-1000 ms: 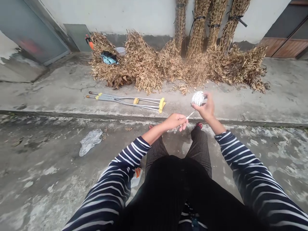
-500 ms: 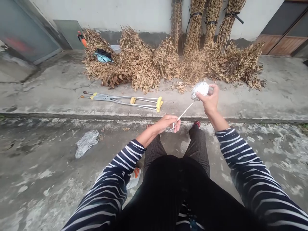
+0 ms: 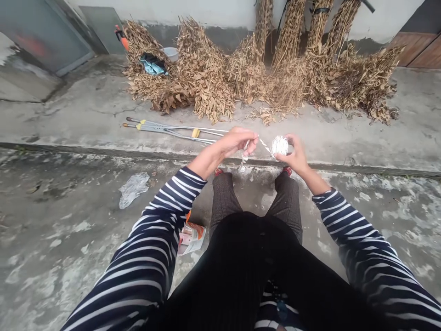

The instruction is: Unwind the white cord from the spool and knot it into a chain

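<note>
My right hand [image 3: 293,154] grips a ball of white cord [image 3: 279,145], thumb below and fingers round its right side. A short twisted length of the cord [image 3: 264,145] runs from the ball to my left hand [image 3: 240,140], which is closed on it with the fingertips pinched. From under the left fingers a loose, crinkled end [image 3: 244,158] hangs down. Both hands are in front of me at about the same height, a little apart, over the edge of the concrete step.
A pair of crutches [image 3: 165,129] lies on the concrete step [image 3: 86,122]. Dried plant bundles [image 3: 210,78] stand against the wall behind. On the lower ground are a crumpled clear plastic bag [image 3: 133,189] and a printed packet [image 3: 193,236] beside my left leg.
My left hand has risen towards the ball, and my right hand has come slightly lower. The cord between them is shorter and now looks twisted rather than taut.
</note>
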Demonstrator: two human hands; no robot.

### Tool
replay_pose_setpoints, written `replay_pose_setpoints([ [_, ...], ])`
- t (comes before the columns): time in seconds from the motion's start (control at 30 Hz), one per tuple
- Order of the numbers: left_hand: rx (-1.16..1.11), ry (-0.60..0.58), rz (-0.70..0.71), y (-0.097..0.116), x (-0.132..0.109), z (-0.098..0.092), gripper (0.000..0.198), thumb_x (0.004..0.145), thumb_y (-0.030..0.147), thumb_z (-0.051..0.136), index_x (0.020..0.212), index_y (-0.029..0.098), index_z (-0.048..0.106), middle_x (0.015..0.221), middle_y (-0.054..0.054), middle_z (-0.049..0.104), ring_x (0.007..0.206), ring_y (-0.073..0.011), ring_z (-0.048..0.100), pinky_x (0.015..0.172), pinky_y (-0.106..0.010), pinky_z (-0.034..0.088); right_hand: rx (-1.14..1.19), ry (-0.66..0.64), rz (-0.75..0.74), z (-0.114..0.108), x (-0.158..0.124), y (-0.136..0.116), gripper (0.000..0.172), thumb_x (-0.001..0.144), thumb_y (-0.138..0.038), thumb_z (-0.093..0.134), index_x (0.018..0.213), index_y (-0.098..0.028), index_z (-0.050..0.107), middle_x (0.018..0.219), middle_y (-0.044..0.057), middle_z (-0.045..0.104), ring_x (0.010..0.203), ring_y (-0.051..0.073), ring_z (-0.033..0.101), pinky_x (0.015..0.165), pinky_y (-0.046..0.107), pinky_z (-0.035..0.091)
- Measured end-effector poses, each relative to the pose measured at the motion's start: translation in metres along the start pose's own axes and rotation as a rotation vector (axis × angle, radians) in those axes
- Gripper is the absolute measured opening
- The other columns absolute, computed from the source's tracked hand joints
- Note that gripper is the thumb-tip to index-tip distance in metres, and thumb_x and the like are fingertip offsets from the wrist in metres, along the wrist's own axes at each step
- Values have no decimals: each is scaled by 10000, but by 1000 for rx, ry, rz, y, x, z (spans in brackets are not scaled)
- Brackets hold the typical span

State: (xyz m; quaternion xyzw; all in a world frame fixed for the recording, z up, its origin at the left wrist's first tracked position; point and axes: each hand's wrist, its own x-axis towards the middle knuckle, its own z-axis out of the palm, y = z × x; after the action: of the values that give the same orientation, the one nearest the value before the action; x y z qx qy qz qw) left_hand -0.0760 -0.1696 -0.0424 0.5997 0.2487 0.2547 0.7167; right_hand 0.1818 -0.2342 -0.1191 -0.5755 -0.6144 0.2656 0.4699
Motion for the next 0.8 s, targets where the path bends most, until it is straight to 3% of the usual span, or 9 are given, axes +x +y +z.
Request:
replay_pose_setpoints([
  [0.07,-19,62,15,3,9,-5,306,956,291,656,712,111,616,508,6,585,396,-60,493,577,-228,499,105,-115,16,0,-6,-5,678,604,-381,881,1162,-221,530,1225,86,615,1177,279,576,1068,470,491],
  [0.13,-8,115,-11,4,18,-7,336,962,306,679,699,112,603,496,23,559,400,-44,479,601,-221,508,206,-270,60,1,-11,-12,676,615,-393,892,1164,-240,530,1162,47,646,1124,247,611,1052,432,494],
  [0.27,11,185,-57,8,33,-1,356,940,319,732,692,101,601,504,32,543,421,-37,493,620,-219,509,345,-486,280,2,-15,-21,668,629,-411,886,1181,-269,537,1005,-2,690,909,202,659,713,293,542],
  [0.33,10,196,-43,8,39,2,348,933,325,744,708,94,612,514,31,549,434,-39,511,625,-218,508,368,-508,410,0,-15,-22,671,605,-394,888,1171,-269,551,962,-8,694,839,194,663,601,255,516],
  [0.43,11,182,-39,3,48,2,365,920,344,759,705,89,610,513,24,556,431,-40,515,599,-206,490,426,-532,508,-4,-16,-19,668,594,-377,901,1170,-266,580,958,-6,697,810,187,667,581,256,538],
  [0.63,-13,210,-64,-31,60,-13,400,933,360,737,660,111,583,485,14,564,384,-44,477,560,-216,478,709,-444,523,0,-28,-10,692,583,-504,908,1162,-265,612,1062,29,702,857,205,674,677,351,608],
  [0.8,-23,129,-114,-63,65,-14,388,908,378,769,680,102,620,509,-25,601,399,-68,497,513,-226,421,687,-437,486,10,-29,-14,676,548,-439,917,1137,-257,638,1099,36,704,934,218,683,730,336,608],
])
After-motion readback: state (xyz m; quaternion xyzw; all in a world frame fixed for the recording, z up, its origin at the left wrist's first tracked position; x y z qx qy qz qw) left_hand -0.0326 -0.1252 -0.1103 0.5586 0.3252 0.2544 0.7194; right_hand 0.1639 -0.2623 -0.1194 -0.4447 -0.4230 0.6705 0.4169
